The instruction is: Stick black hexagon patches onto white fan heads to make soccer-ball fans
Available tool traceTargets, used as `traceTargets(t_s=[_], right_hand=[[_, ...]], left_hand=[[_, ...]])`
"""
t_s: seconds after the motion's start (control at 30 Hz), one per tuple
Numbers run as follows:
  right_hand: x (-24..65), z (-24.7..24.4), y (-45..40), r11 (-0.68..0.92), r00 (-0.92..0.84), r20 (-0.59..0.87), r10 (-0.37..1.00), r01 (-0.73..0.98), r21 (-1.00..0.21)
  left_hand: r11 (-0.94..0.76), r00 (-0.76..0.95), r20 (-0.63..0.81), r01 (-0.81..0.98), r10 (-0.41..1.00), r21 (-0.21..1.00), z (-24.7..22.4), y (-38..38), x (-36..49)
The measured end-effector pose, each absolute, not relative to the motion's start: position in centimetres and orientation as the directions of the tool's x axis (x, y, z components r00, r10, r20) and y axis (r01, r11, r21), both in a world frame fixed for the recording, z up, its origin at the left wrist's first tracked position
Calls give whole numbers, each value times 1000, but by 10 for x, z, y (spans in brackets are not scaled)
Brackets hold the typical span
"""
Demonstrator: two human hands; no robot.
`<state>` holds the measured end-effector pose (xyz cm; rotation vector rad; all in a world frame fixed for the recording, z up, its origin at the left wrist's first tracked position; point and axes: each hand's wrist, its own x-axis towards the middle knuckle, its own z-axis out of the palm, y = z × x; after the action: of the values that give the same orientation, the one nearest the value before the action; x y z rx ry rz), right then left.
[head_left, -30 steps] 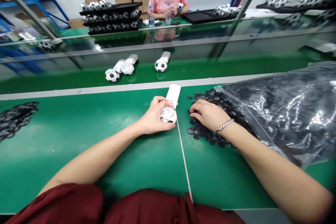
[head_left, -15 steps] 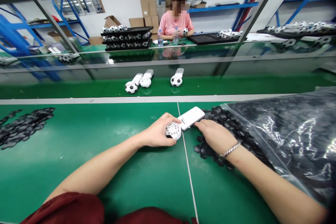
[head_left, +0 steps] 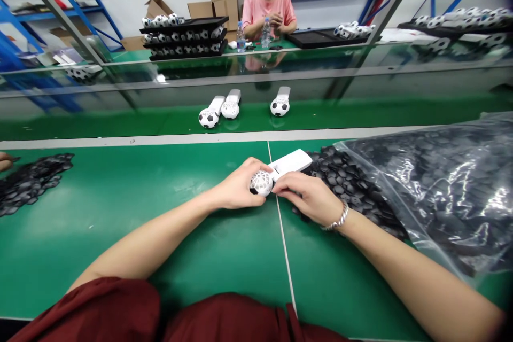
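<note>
My left hand (head_left: 242, 186) is closed around the ball-shaped head of a white handheld fan (head_left: 290, 163), styled as a soccer ball with an open grille. The fan's flat handle points away to the right. At the right side of the ball head, my right hand (head_left: 308, 195) pinches with thumb and forefinger. A bit of black shows at those fingertips, seemingly a small black piece, mostly covered by the fingers. Behind and under the right hand spreads a pile of small black pieces (head_left: 344, 179).
A clear plastic bag (head_left: 449, 187) of black pieces lies at right. More black pieces (head_left: 36, 176) lie at left, near another person's hand (head_left: 5, 161). Three soccer-ball fans (head_left: 279, 107) rest on the green strip ahead. Across it sits a person in pink (head_left: 267, 10) beside stacked trays (head_left: 184, 37).
My right hand has moved left from the black pile beside the handle to the ball head. A hand has appeared at the far left. The view has tipped down slightly.
</note>
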<state>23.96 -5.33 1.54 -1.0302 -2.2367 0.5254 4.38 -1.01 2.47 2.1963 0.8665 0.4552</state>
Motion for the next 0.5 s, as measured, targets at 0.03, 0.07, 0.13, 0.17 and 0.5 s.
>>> traceTargets(t_s=[0.03, 0.07, 0.13, 0.17, 0.5], right_hand=[[239, 13, -52, 639, -521, 384, 762, 515, -571], [238, 11, -51, 657, -529, 402, 747, 495, -569], [237, 8, -49, 678, -535, 429, 728, 469, -566], [236, 8, -48, 680, -531, 436, 727, 466, -565], [234, 2, -46, 559, -355, 432, 829, 503, -659]], left_hand=[[-508, 698, 65, 450, 713, 734, 23, -11, 45], [-503, 682, 77, 454, 728, 736, 22, -11, 46], [-502, 649, 114, 452, 752, 737, 18, -13, 49], [-508, 637, 136, 447, 759, 736, 16, -14, 50], [-519, 605, 201, 412, 771, 749, 13, -17, 52]])
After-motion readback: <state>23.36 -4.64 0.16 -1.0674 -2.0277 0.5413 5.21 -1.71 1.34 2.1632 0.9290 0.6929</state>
